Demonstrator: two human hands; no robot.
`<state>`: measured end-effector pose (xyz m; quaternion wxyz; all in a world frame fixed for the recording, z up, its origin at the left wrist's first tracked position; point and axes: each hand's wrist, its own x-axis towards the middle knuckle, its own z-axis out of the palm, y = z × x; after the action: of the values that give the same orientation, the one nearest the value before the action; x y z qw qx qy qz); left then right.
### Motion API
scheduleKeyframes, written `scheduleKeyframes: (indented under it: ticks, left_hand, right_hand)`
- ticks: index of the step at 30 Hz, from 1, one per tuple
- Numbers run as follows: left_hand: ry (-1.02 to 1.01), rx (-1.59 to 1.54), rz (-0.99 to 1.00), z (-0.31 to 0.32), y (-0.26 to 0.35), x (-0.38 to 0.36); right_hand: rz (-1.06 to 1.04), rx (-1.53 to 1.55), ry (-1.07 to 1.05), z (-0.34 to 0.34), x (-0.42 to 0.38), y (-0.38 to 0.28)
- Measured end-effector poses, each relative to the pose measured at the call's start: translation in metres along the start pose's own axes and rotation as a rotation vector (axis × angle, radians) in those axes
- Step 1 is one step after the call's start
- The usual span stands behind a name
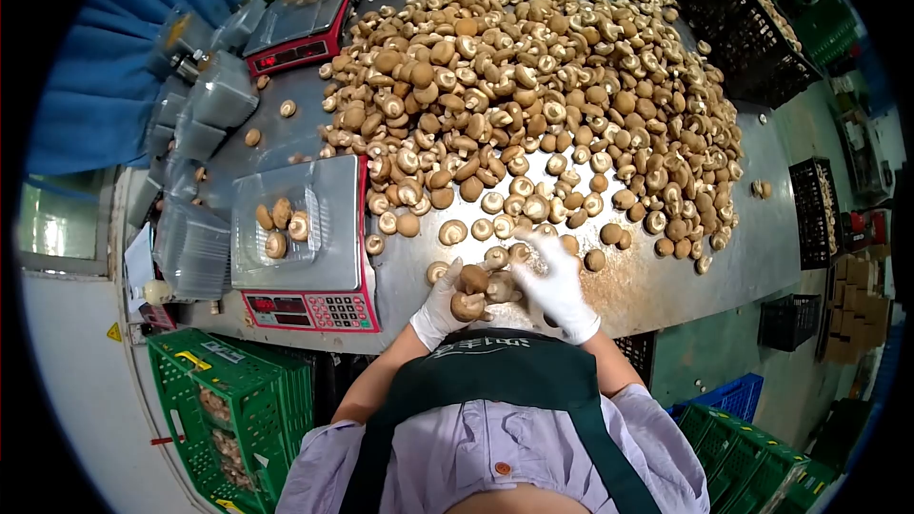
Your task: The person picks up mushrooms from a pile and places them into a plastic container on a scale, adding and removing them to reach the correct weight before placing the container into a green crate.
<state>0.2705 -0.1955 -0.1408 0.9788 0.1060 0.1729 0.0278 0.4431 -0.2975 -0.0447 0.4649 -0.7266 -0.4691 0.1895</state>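
Both my hands wear white gloves and are at the near edge of the metal table, in front of the apron. My left hand is closed around a few brown shiitake mushrooms, whose caps show beside its fingers. To its right, my right hand curves inward, with a mushroom between its thumb and fingers. More loose mushrooms lie between the two hands, partly covered. Beyond them spreads a large heap of shiitake mushrooms, some stems up, some caps up.
Left of my hands stands a red scale bearing a clear plastic tray with several mushrooms. A second scale is behind it. Stacked clear trays line the left edge. Green crates and a black crate flank the table.
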Motion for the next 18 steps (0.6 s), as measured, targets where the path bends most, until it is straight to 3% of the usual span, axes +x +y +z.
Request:
scheduleKeyframes:
  ticks: [3, 4, 7, 9, 11, 14, 17, 18]
  left_hand:
    - [0.135, -0.01, 0.031, 0.016, 0.004, -0.007]
    - [-0.058, -0.253, 0.012, 0.014, 0.003, -0.003]
    - [-0.193, -0.214, -0.005, 0.006, 0.003, 0.001]
    - [-0.171, -0.211, 0.013, 0.009, 0.0, -0.001]
    - [-0.042, -0.133, -0.041, 0.013, 0.002, 0.0]
    - [0.0, -0.099, -0.084, 0.034, 0.006, -0.002]
    - [-0.002, 0.002, -0.13, 0.03, 0.004, 0.002]
    - [-0.037, 0.044, -0.121, 0.036, 0.005, 0.002]
  right_hand:
    - [0.017, -0.352, 0.126, -0.004, 0.032, 0.044]
    - [0.035, -0.435, 0.094, -0.004, 0.039, 0.054]
    - [0.0, -0.543, 0.041, 0.004, 0.047, 0.076]
    - [0.206, -0.43, 0.062, 0.001, 0.041, 0.077]
    - [0.197, -0.232, 0.218, 0.003, 0.03, 0.09]
    - [0.427, 0.269, 0.145, -0.01, 0.015, 0.07]
    - [0.415, 0.381, -0.001, -0.021, 0.004, 0.048]
    - [0.291, 0.348, 0.035, -0.014, 0.001, 0.053]
